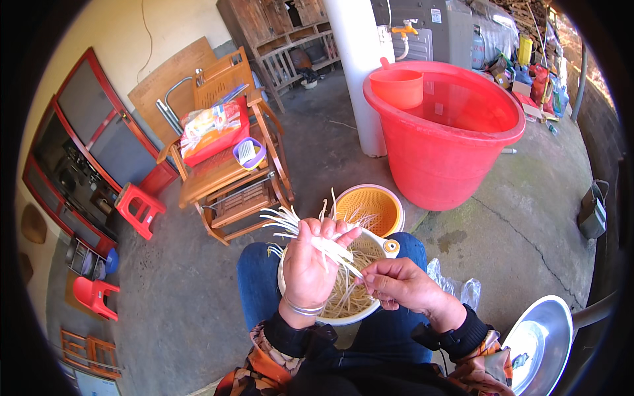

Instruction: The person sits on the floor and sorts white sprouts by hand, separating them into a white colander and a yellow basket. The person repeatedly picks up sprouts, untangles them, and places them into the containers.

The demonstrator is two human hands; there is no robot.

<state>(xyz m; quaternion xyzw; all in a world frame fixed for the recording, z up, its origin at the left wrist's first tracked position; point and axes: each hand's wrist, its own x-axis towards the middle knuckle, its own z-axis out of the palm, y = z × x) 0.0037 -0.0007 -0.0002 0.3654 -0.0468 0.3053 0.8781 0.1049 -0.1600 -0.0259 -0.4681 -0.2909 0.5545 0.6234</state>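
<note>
A bunch of long, pale, thin stems (pixel 332 249) lies across my left hand (pixel 308 272), whose fingers are curled round it. The loose ends fan out beyond the hand to the upper left. At the bunch's lower right end, my right hand (pixel 408 285) pinches the tips between thumb and fingers. Both hands are above a white basket (pixel 345 321) held between my knees, in which many more thin, pale brownish strands (pixel 350 294) lie tangled. Just beyond it stands an orange-yellow colander (pixel 389 204) with some stringy pieces inside. My left hand and the bunch hide part of the basket.
A large red tub (pixel 442 158) of water, with a red dipper (pixel 396 89), stands ahead beside a white pillar (pixel 356 79). A metal basin (pixel 558 330) is at my lower right, near clear plastic (pixel 469 292). A wooden chair (pixel 218 178) and red stools (pixel 139 208) are left.
</note>
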